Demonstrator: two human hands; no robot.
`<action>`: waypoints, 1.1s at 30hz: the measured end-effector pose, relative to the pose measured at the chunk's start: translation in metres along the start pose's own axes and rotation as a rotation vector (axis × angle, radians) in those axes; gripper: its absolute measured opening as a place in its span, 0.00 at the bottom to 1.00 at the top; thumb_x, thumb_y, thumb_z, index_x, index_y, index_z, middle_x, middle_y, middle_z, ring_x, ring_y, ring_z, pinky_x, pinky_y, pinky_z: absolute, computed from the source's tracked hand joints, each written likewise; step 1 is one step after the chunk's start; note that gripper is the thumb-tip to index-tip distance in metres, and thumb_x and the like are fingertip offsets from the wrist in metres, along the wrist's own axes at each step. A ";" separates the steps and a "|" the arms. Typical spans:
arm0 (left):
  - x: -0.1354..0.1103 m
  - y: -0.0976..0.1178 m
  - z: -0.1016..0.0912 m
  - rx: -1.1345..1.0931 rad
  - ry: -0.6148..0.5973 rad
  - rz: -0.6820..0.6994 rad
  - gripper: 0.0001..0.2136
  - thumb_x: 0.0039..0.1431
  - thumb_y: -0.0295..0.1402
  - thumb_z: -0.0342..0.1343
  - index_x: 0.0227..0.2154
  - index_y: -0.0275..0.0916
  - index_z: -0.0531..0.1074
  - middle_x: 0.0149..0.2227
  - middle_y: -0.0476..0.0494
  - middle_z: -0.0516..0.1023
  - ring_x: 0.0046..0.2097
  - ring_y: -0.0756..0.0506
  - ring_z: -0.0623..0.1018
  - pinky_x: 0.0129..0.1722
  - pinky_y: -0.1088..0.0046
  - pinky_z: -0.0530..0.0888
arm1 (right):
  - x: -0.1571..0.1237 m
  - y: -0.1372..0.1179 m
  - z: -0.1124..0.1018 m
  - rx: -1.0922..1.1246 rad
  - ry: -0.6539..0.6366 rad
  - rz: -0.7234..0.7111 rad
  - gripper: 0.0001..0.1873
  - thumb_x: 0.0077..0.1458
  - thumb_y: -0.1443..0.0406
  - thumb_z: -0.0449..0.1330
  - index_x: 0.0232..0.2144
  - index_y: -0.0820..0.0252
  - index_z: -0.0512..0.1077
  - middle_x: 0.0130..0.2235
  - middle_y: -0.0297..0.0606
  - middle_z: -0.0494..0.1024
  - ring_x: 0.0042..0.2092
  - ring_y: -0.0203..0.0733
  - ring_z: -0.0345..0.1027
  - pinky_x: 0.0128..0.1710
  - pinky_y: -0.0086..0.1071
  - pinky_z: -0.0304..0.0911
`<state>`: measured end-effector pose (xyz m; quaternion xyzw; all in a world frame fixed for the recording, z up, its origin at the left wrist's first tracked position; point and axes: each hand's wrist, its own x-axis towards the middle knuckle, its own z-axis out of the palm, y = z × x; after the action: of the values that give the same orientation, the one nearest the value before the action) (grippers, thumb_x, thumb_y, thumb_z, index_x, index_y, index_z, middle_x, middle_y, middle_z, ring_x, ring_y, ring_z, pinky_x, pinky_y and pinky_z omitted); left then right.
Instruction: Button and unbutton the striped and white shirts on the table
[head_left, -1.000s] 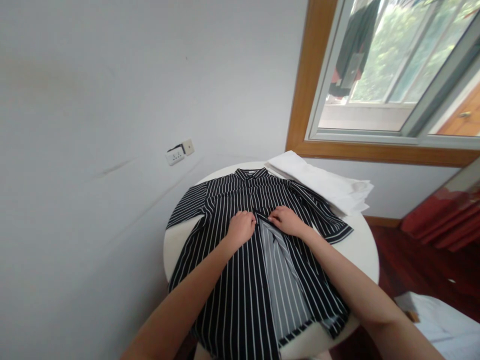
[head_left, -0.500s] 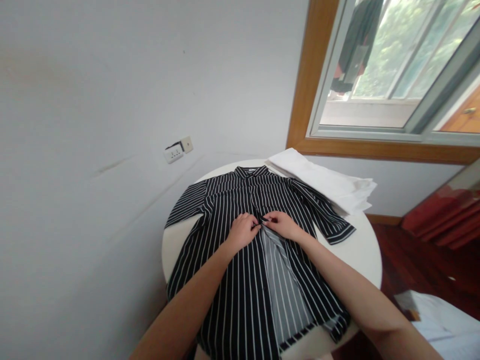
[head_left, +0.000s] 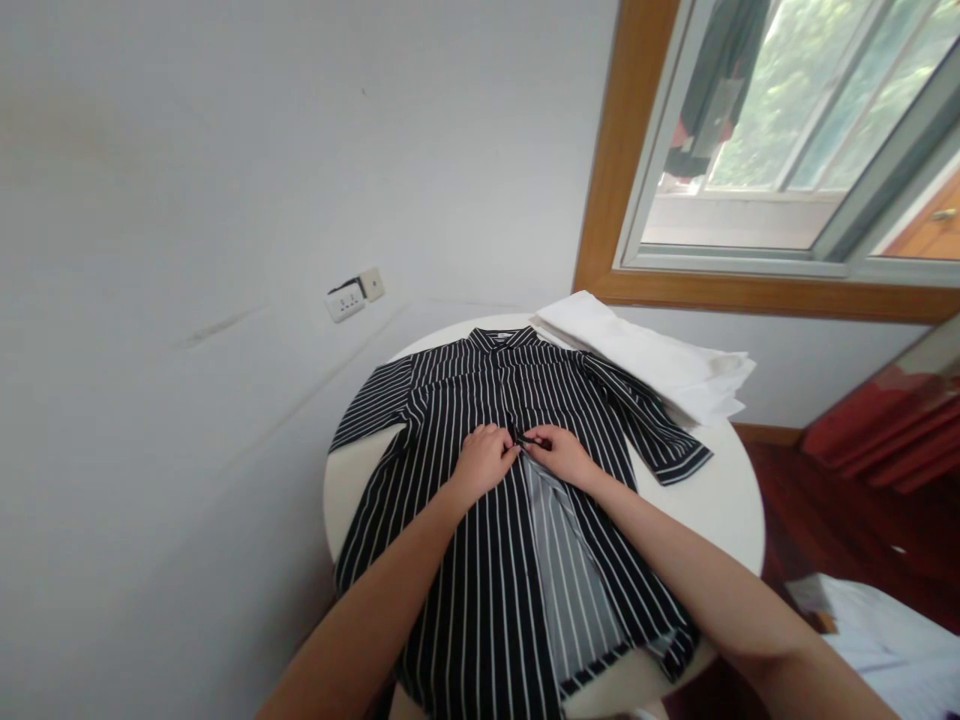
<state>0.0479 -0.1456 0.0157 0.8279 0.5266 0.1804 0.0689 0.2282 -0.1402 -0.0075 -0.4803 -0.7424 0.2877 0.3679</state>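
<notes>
A black shirt with white stripes (head_left: 465, 500) lies face up on a round white table (head_left: 739, 510), its collar at the far side and its sleeves spread. Above mid-chest level the front is closed; below my hands it parts and shows the grey inner side. My left hand (head_left: 484, 462) pinches the front edge on the left of the opening. Close beside it, my right hand (head_left: 559, 455) grips the other front edge, with a bit of dark cloth between thumb and fingers. The fingertips nearly meet, and any button there is too small to make out.
Folded white sheets (head_left: 652, 350) lie at the table's back right, against the right sleeve. A wall socket (head_left: 346, 302) is behind the table on the left. A wood-framed window (head_left: 600, 200) and a red curtain (head_left: 885, 430) are at right. White papers (head_left: 885, 640) sit low at right.
Both hands stay at the same spot on the shirt front, with only slight finger movement. The view has shifted very little.
</notes>
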 end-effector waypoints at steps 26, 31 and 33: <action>0.006 -0.009 -0.008 -0.257 -0.069 -0.011 0.08 0.56 0.33 0.52 0.30 0.38 0.75 0.32 0.45 0.77 0.37 0.47 0.74 0.41 0.70 0.70 | -0.004 -0.011 -0.001 -0.018 0.080 -0.083 0.09 0.52 0.68 0.58 0.37 0.58 0.75 0.36 0.35 0.77 0.36 0.36 0.69 0.40 0.31 0.64; 0.007 -0.013 -0.007 -0.317 -0.084 -0.020 0.08 0.57 0.32 0.51 0.30 0.37 0.75 0.32 0.45 0.77 0.36 0.48 0.75 0.39 0.72 0.70 | -0.006 -0.012 0.000 -0.038 0.043 -0.089 0.10 0.52 0.68 0.59 0.38 0.57 0.76 0.36 0.35 0.77 0.37 0.37 0.69 0.40 0.31 0.64; 0.008 -0.016 -0.005 -0.348 -0.090 -0.014 0.08 0.57 0.32 0.51 0.30 0.37 0.75 0.32 0.45 0.77 0.36 0.48 0.75 0.39 0.73 0.70 | -0.006 -0.013 0.000 -0.031 0.047 -0.092 0.10 0.52 0.68 0.58 0.38 0.57 0.76 0.36 0.36 0.77 0.37 0.37 0.69 0.40 0.31 0.64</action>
<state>0.0360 -0.1318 0.0175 0.8071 0.4895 0.2312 0.2358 0.2232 -0.1507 0.0010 -0.4577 -0.7593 0.2475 0.3909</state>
